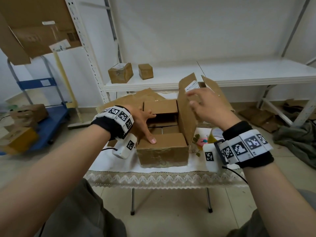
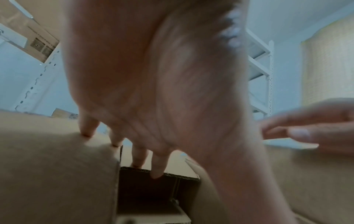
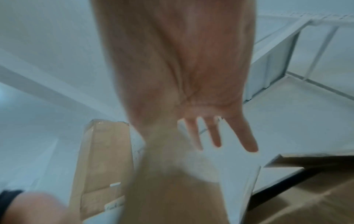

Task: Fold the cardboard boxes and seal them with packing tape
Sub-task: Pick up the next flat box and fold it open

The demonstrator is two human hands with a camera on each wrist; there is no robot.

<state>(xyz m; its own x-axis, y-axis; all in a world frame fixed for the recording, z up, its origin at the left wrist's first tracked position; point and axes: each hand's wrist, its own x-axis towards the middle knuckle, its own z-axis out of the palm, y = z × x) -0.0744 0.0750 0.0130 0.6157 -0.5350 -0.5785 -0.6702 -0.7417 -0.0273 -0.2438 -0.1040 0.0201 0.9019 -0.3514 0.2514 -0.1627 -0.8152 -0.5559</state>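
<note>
Head view: cardboard box [image 1: 163,151] sits on counter [image 1: 153,175], left hand [image 1: 142,123] grip spread flat pinning both short flaps, right hand [image 1: 207,106] grip spread against upright side flap [image 1: 185,115]; best keep short flaps down while folding it over.

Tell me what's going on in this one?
A person is closing up an open cardboard box on a small cloth-covered table. The left hand lies spread over the two short flaps, thumb on the near one, fingers reaching the far one. The right hand, fingers open, is at the upright right flap. The box is not yet shut or taped.
</note>
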